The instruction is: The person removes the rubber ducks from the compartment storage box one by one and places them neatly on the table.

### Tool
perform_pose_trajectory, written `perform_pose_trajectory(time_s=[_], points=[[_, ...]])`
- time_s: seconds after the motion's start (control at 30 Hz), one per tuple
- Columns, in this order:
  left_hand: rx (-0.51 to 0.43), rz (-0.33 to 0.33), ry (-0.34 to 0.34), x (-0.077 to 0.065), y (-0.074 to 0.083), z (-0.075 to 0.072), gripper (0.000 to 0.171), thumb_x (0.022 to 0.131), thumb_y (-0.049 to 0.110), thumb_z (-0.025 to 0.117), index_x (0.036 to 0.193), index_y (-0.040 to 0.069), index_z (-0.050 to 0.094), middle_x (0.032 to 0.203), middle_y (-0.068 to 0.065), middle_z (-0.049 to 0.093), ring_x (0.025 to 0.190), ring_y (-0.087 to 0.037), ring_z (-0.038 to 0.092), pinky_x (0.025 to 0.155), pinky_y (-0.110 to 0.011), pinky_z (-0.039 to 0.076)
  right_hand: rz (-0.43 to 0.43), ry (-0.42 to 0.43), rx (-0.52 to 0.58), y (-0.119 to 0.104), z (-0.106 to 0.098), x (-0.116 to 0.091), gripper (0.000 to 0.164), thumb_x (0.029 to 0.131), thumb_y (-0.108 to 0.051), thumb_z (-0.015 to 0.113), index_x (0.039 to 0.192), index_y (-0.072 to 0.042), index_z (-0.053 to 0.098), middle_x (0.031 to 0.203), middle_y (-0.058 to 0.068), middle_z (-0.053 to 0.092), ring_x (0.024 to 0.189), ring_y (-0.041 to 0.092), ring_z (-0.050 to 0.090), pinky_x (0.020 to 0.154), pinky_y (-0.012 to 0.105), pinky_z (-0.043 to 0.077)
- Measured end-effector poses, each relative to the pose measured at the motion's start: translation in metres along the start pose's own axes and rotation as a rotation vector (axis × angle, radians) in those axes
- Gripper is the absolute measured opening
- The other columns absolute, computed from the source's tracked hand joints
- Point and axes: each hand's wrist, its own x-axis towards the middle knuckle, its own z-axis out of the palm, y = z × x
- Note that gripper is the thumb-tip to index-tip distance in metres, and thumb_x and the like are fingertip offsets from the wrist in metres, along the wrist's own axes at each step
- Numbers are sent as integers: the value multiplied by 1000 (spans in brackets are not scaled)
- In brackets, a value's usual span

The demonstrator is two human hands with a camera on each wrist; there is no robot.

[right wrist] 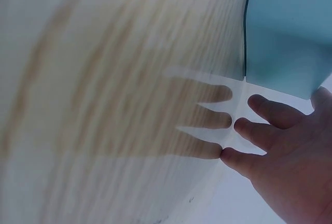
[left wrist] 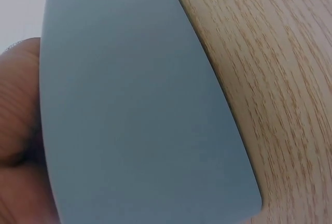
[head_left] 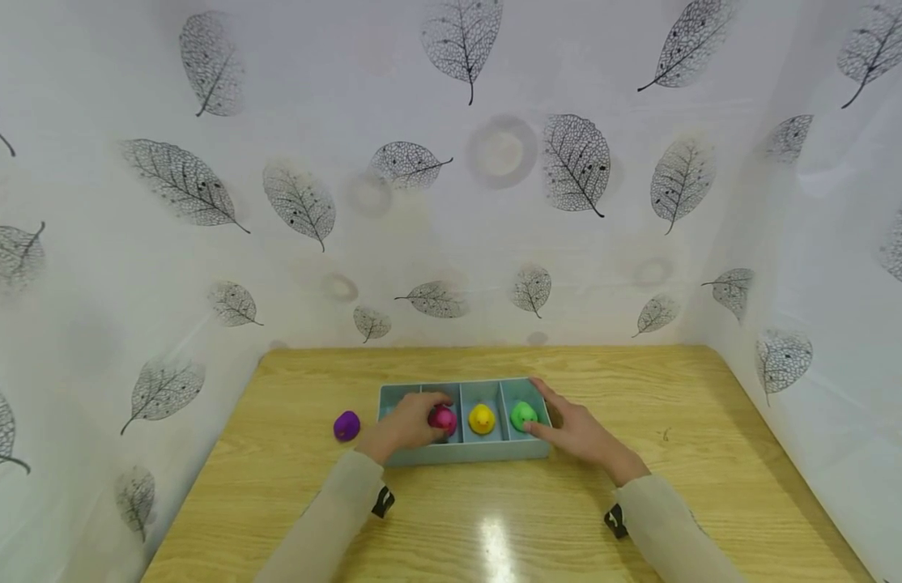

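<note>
A light blue box with compartments in a row stands on the table. My left hand reaches over its near wall and grips a pink toy duck in the second compartment from the left; the near wall hides most of this hand in the left wrist view. A yellow toy duck sits in the third compartment, a green toy duck in the rightmost. My right hand rests at the box's right end, index finger at the far corner, thumb over the rim beside the green duck, other fingers straight and spread.
A purple rounded toy lies on the wooden table, just left of the box. Behind and on both sides of the table hangs a white leaf-patterned sheet.
</note>
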Motion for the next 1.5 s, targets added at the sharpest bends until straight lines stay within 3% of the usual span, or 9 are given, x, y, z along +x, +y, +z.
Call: perform_pose_trajectory(time_s=[0.47, 0.7, 0.9, 1.13, 1.3, 1.5], points=[[-51, 34, -2, -8, 0, -11, 45, 89, 12, 82, 132, 5, 69, 127, -14, 72, 112, -29, 68, 98, -48, 58, 18, -3, -2, 3, 2, 1, 90, 100, -60, 62, 171, -32, 14, 172, 18, 29, 147, 56, 41, 117, 73, 35], [-65, 46, 14, -14, -2, -21, 40, 90, 20, 83, 127, 10, 72, 119, -7, 75, 98, -19, 66, 89, -38, 58, 25, -7, -5, 5, 2, 2, 92, 100, -60, 62, 171, -26, 16, 171, 19, 29, 147, 56, 41, 117, 73, 36], [-114, 52, 36, -20, -5, -27, 36, 92, 24, 81, 126, 14, 73, 119, -2, 74, 103, -21, 65, 92, -40, 55, 34, -8, -6, 3, 3, 2, 92, 100, -60, 62, 171, -25, 16, 171, 20, 29, 146, 57, 42, 116, 74, 37], [-118, 74, 107, -24, -9, -30, 35, 94, 27, 79, 126, 15, 73, 118, -1, 74, 105, -21, 64, 96, -45, 56, 31, -9, -1, 4, 3, 2, 92, 100, -59, 62, 171, -25, 16, 171, 21, 29, 145, 57, 43, 115, 73, 38], [-120, 108, 177, -26, -9, -31, 33, 94, 24, 77, 125, 11, 73, 125, -8, 75, 113, -27, 68, 103, -54, 55, 25, -13, 10, 3, 2, 1, 91, 100, -59, 62, 171, -26, 15, 172, 19, 27, 145, 57, 43, 115, 73, 37], [-101, 154, 266, -29, -10, -33, 38, 94, 21, 76, 129, 4, 72, 127, -11, 75, 121, -33, 69, 107, -55, 54, 16, -5, 8, 3, 2, 1, 90, 100, -59, 62, 170, -33, 14, 173, 17, 26, 146, 56, 42, 116, 72, 37]])
